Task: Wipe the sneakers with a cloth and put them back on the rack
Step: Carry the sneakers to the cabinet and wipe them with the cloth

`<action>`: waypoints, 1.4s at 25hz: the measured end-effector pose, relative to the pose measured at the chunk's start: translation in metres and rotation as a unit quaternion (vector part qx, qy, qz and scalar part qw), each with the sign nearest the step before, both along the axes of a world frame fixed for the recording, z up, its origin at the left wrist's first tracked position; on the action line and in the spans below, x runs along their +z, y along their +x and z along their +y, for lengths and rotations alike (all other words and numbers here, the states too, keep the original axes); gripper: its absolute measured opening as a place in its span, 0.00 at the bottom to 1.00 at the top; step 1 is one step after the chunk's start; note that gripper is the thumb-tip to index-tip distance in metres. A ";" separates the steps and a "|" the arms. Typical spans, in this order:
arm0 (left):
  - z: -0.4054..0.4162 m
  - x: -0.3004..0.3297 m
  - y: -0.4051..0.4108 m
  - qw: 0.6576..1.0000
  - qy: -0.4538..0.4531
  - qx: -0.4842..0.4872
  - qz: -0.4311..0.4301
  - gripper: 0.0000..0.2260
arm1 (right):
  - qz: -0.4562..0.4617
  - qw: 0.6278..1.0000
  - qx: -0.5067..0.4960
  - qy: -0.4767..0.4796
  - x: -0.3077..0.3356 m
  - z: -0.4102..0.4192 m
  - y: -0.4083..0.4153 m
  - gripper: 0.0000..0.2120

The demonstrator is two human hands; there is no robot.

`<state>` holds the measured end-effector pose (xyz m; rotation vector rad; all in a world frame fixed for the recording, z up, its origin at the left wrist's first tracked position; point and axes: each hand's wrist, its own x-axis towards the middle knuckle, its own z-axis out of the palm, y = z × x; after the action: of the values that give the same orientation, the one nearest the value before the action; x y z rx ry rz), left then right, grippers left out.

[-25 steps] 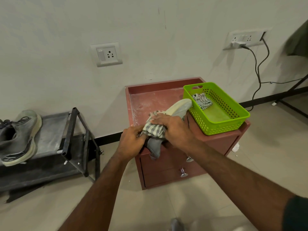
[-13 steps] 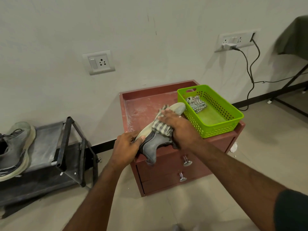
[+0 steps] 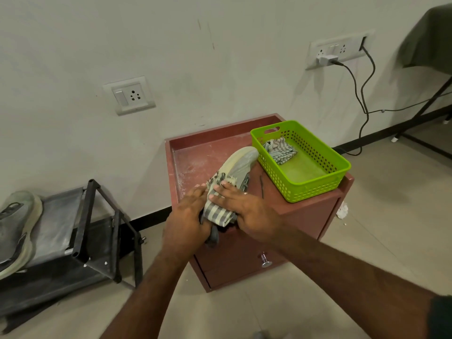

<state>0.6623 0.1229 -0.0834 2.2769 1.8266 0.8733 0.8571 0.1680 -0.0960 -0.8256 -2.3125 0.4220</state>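
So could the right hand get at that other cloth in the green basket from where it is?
Probably yes. The basket is open-topped, the spare cloth lies uncovered, and nothing stands between. But the right hand is pressing the wiping cloth.

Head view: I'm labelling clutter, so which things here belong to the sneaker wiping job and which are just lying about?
Part of the job:
- sneaker on the cabinet
- striped cloth under the right hand
- left hand steadying the sneaker
- second sneaker on the rack

Just lying about:
- green basket with a spare cloth
- wall socket
- charger
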 end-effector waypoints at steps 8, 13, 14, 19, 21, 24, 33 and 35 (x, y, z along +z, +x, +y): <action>0.008 -0.007 -0.007 0.999 -0.002 -0.003 -0.055 0.25 | 0.074 0.943 -0.320 -0.056 0.021 0.057 0.021 0.30; 0.010 -0.004 -0.004 1.000 0.011 -0.014 -0.005 0.22 | -0.053 0.996 -0.075 0.010 0.009 0.021 0.009 0.36; 0.009 -0.004 -0.002 1.000 0.010 -0.012 0.012 0.21 | -0.025 0.991 -0.129 -0.008 0.011 0.031 0.013 0.35; 0.004 0.002 0.005 0.998 0.017 -0.022 0.061 0.20 | -0.028 0.979 -0.195 -0.056 0.020 0.025 0.006 0.30; -0.007 0.009 0.010 0.996 0.012 -0.026 0.090 0.19 | -0.045 0.989 -0.131 -0.049 0.018 0.006 0.006 0.30; -0.036 0.015 0.017 0.992 0.004 -0.026 0.120 0.17 | -0.017 0.993 -0.110 -0.047 0.020 -0.007 0.017 0.31; -0.043 0.017 -0.011 0.996 -0.041 -0.075 0.000 0.24 | -0.010 0.997 -0.038 -0.063 0.012 -0.031 0.006 0.35; -0.039 0.008 -0.012 0.996 -0.029 -0.084 -0.011 0.22 | -0.040 0.998 -0.036 -0.035 0.005 -0.012 0.021 0.34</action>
<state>0.6504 0.0841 -0.0751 2.3330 1.6024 0.8051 0.8785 0.1559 -0.0906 -0.9719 -2.3439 0.4481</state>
